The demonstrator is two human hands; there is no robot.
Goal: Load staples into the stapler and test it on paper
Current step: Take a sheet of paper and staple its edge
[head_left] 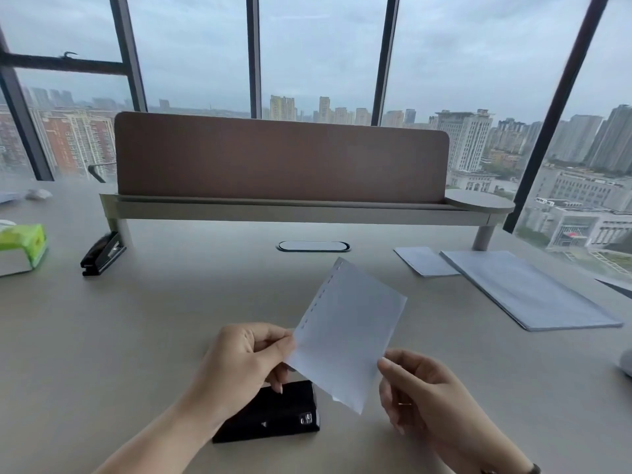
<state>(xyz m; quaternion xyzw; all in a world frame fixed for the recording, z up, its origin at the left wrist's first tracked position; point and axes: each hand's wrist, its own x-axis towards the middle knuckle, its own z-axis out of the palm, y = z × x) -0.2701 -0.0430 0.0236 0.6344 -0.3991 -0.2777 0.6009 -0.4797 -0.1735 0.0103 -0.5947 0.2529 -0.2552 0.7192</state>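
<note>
A small white paper (pixel 345 331) is held up above the desk, tilted, with a row of several staples along its upper left edge. My left hand (pixel 246 362) pinches its left edge. My right hand (pixel 415 391) pinches its lower right edge. Below the paper a black stapler (pixel 273 417) lies on the desk near the front edge, partly hidden by my left hand. A second black stapler (pixel 102 254) lies at the far left, by the shelf leg.
A stack of white paper (pixel 526 290) and a smaller sheet (pixel 422 261) lie at the right. A green tissue pack (pixel 22 246) sits at the left edge. A raised shelf with a brown screen (pixel 280 159) spans the back. An oval cable port (pixel 313 246) is mid-desk.
</note>
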